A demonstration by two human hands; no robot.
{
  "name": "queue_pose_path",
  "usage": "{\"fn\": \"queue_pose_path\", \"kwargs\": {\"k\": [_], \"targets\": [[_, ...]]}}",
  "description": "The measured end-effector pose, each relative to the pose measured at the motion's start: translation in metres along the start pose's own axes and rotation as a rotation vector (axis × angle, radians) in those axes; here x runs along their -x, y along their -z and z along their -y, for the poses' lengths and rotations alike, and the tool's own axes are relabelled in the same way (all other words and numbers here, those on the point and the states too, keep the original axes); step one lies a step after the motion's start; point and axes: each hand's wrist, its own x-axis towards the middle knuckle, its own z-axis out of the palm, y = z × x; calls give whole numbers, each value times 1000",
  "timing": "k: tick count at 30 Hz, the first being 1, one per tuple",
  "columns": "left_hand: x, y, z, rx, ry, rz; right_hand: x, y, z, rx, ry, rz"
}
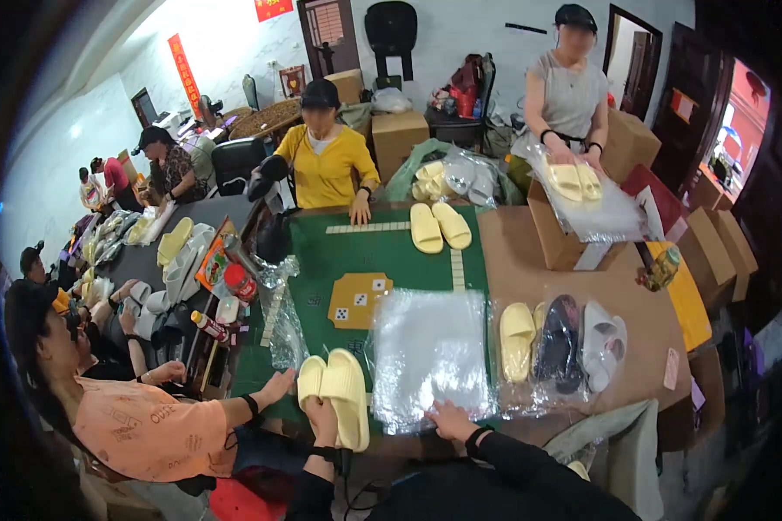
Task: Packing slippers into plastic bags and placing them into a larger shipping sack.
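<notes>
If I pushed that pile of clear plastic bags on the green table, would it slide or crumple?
Probably both. The stack of clear bags looks thin, shiny and wrinkled, so it likely slides easily on the green mat and the top sheets may slip apart. Lifted, it would likely droop. The right hand rests on its near edge; the left hand holds pale yellow slippers.

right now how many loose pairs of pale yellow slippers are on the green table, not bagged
2. One pair of pale yellow slippers is at the near edge, held by the left hand; a second pair lies flat at the far edge. Others nearby are bagged or hidden.
</notes>
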Motion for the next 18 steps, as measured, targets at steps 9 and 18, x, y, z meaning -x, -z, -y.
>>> {"fn": "queue_pose_path", "kwargs": {"k": [9, 18], "targets": [[38, -117, -94, 87, -184, 190, -18, -5, -28, -41, 70, 4], [87, -153, -73, -328, -354, 363, 50, 40, -62, -214, -2, 256]]}}
